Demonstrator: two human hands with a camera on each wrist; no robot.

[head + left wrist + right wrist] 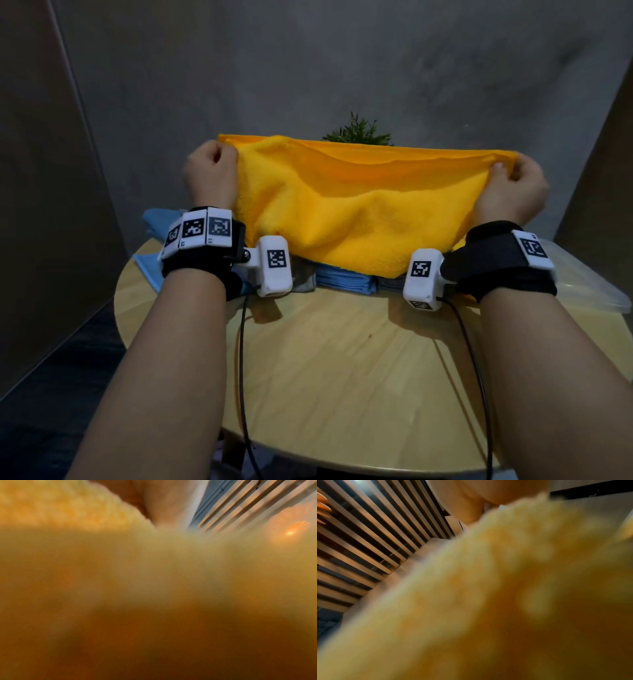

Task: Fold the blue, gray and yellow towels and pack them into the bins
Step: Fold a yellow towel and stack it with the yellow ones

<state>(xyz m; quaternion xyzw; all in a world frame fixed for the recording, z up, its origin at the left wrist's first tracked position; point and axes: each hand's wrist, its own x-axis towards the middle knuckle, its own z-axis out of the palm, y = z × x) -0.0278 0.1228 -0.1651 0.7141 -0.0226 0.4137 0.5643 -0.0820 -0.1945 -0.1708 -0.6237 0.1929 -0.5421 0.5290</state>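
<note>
I see the yellow towel (356,202) held up in the air over the round wooden table (342,370), stretched wide between my two hands; my left hand (210,174) pinches its top left corner with curled fingers; my right hand (513,192) pinches the top right corner the same way; the towel sags in the middle; both wrist views are filled with blurry yellow fluff; under its low edge lie folded blue towels (346,279) and a gray one (303,274); a clear bin (589,287) sits at the right; a small green plant (358,132) peeks up behind.
</note>
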